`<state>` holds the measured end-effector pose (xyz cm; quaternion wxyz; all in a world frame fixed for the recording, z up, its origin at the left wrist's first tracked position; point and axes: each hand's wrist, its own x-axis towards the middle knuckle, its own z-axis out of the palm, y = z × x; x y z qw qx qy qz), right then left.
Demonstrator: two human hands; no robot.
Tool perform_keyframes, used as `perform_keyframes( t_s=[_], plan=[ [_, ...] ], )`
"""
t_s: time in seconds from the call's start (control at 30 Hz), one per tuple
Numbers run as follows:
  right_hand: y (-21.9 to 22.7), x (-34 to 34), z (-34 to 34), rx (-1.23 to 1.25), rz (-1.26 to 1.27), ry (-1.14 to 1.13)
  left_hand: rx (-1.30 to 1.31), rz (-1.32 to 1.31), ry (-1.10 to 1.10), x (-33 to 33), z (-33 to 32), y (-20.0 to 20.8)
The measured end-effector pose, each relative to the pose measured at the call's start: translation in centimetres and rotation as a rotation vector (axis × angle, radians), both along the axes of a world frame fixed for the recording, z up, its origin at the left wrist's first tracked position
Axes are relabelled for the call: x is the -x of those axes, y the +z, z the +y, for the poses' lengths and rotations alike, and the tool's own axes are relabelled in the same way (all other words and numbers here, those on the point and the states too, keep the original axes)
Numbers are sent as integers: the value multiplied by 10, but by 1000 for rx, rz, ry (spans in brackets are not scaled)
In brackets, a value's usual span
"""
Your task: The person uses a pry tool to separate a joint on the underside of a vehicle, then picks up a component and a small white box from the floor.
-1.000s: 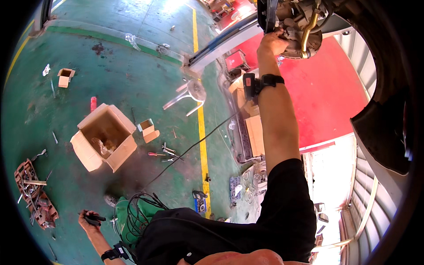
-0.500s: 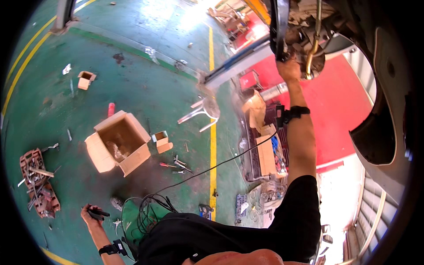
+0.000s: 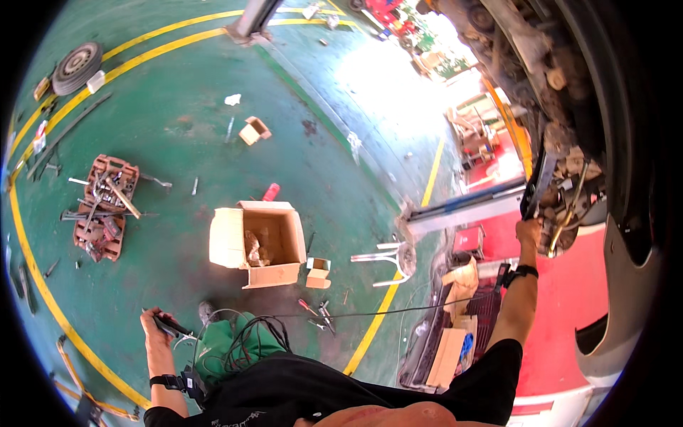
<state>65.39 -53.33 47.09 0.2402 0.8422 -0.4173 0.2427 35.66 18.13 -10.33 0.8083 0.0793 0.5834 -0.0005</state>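
Note:
My left hand [image 3: 158,327], low at the left, is closed round a black-handled tool [image 3: 171,327] that looks like pliers; its tip is hard to make out. My right arm is stretched out to the raised vehicle on the right. There my right hand [image 3: 528,231] is closed at the lower end of a dark, long suspension part [image 3: 542,181], its fingertips partly hidden. Beside that hand are the exposed wheel hub parts [image 3: 565,231] and a yellowish metal pipe or rod [image 3: 567,222]. A cable runs from my right wrist strap to the coil at my waist.
An open cardboard box [image 3: 279,238] stands on the green floor, with a small carton [image 3: 318,272] and loose hand tools [image 3: 324,315] near it. Left lies an open toolbox [image 3: 107,206]. A stool [image 3: 405,260] stands by the lift arm [image 3: 466,203]. A wheel [image 3: 77,69] lies far left.
My view has swung to the left, so floor objects sit farther right and the wheel has come into sight. The tool in my left hand has turned. My right hand stays at the suspension part.

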Motion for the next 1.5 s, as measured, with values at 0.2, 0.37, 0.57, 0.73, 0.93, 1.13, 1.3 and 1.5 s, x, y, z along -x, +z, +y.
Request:
perform_keyframes(
  t_s=[0.2, 0.37, 0.57, 0.73, 0.93, 1.13, 1.3, 1.5],
  plan=[
    [-5, 5, 34, 9, -161, 79, -23, -36, 147, 14, 36, 3],
    [-107, 24, 85, -69, -353, 255, -36, -65, 269, 25, 70, -8],
    [-302, -18, 180, -282, 41, 463, -66, 34, 450, 13, 114, -28],
    [-355, -112, 302, -316, 262, 622, -57, 89, 478, -41, 166, -31],
    [-259, -266, 491, -255, 19, 1207, -121, -132, 312, -154, 237, -1],
    [-105, -348, 661, 234, -242, 1568, -59, -179, 320, -234, 266, 21],
    [-18, -416, 727, 572, -317, 1532, -9, -165, 269, -263, 277, 0],
    [17, -453, 790, 551, 60, 1094, 65, -149, 223, -306, 312, -21]
  ],
)
